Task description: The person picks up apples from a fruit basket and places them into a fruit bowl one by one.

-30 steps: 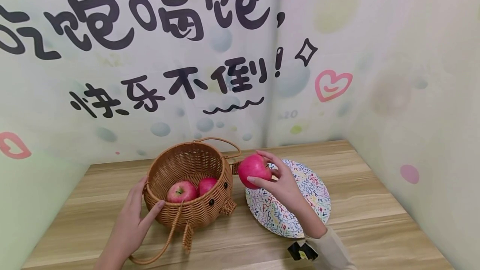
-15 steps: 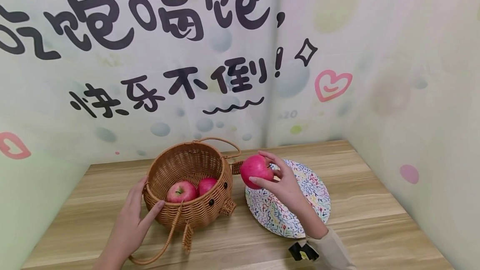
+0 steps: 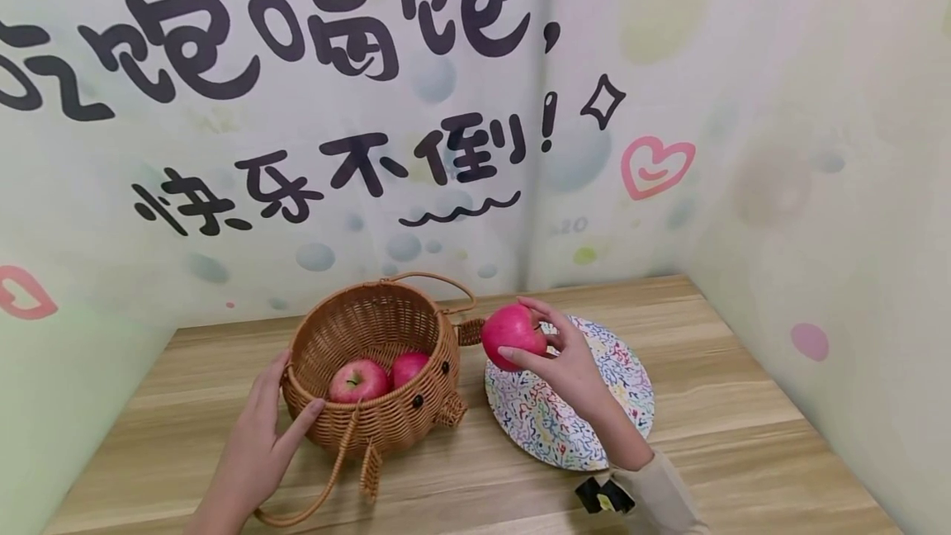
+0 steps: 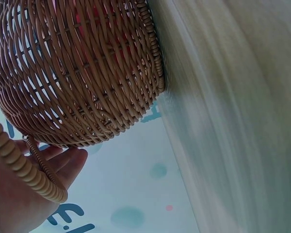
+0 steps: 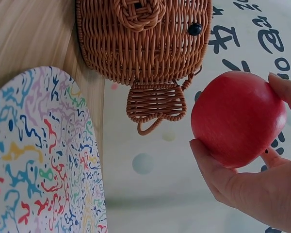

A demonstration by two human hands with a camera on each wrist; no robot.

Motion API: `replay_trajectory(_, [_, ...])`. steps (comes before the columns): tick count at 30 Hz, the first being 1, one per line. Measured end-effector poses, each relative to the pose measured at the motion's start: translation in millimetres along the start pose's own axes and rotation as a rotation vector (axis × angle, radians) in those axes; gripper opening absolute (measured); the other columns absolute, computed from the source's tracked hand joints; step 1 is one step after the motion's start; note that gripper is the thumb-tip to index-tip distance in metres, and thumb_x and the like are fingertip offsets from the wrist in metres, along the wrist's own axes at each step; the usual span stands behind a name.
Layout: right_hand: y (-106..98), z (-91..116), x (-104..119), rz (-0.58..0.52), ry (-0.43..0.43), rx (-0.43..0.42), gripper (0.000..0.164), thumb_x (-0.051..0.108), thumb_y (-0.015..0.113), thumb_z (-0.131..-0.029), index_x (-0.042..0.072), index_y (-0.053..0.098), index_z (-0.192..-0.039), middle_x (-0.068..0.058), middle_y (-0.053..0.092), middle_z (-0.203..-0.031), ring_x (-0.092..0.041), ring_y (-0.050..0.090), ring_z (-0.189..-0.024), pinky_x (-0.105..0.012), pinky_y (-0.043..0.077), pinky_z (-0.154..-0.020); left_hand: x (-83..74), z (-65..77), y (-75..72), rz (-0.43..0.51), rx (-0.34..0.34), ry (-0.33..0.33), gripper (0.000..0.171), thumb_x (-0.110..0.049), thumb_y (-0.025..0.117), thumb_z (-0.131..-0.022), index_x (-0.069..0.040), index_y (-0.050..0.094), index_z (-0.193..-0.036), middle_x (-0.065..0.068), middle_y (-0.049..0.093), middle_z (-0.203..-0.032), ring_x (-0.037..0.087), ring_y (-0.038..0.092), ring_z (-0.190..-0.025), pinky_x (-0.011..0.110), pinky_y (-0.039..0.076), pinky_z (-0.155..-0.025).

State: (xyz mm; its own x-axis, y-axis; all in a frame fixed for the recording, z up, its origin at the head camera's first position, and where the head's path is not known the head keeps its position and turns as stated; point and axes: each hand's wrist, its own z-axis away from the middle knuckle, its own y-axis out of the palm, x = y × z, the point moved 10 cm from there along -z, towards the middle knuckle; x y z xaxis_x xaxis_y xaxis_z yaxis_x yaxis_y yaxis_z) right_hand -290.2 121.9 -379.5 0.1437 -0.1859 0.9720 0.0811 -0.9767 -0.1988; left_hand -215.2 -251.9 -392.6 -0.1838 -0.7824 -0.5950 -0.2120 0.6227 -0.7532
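Observation:
A round wicker basket (image 3: 401, 428) with animal eyes and a snout stands on the table at left of centre. Two red apples, one paler (image 3: 360, 386) and one deeper red (image 3: 409, 367), lie inside it. My left hand (image 3: 256, 432) holds the basket's near left side, thumb on the rim and fingers along the wall; in the left wrist view the fingertips (image 4: 76, 158) lie against the weave. To the basket's right, my right hand (image 3: 568, 370) holds another red apple (image 3: 511, 337) between thumb and fingers, above a colourfully speckled round mat (image 3: 624, 386).
One basket handle (image 3: 315, 502) hangs down onto the wooden table (image 3: 728, 436) in front; the other handle (image 3: 438, 277) leans toward the back wall. A printed backdrop (image 3: 475, 246) closes off the table's rear, with side panels at left and right.
My right hand and its apple have drifted slightly right, away from the basket. The left hand keeps its place on the basket, and the head view has shifted a little.

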Motion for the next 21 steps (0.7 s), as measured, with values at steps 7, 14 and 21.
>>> replay_trajectory(7, [-3.0,-1.9,-1.0,0.005,-0.003,-0.006,0.069,0.015,0.085,-0.088,0.021,0.057,-0.151,-0.017,0.053,-0.144,-0.045,0.062,-0.122,-0.045,0.065,-0.086,-0.6,-0.1,0.7,-0.004,-0.008,0.011,0.084,-0.035,0.063,-0.107,-0.003,0.015,-0.169,0.031,0.032,-0.163,0.058,0.039,-0.143,0.083,0.040,-0.102])
replay_trajectory(14, [-5.5,-3.1,-0.9,0.010,-0.007,-0.012,0.068,0.015,0.085,-0.089,0.021,0.058,-0.151,-0.017,0.054,-0.143,-0.045,0.062,-0.123,-0.045,0.065,-0.087,-1.1,-0.3,-0.7,0.005,-0.015,0.018,0.084,-0.034,0.064,-0.107,-0.005,0.016,-0.169,0.031,0.033,-0.163,0.058,0.037,-0.144,0.082,0.039,-0.103])
replay_trajectory(21, [-9.4,-3.1,-3.3,0.020,0.016,-0.022,0.070,0.016,0.086,-0.089,0.020,0.056,-0.152,-0.017,0.053,-0.143,-0.046,0.059,-0.126,-0.047,0.065,-0.089,-0.6,0.7,-0.3,-0.009,-0.009,0.011,0.085,-0.036,0.063,-0.107,-0.005,0.015,-0.169,0.031,0.032,-0.163,0.058,0.037,-0.144,0.082,0.039,-0.103])
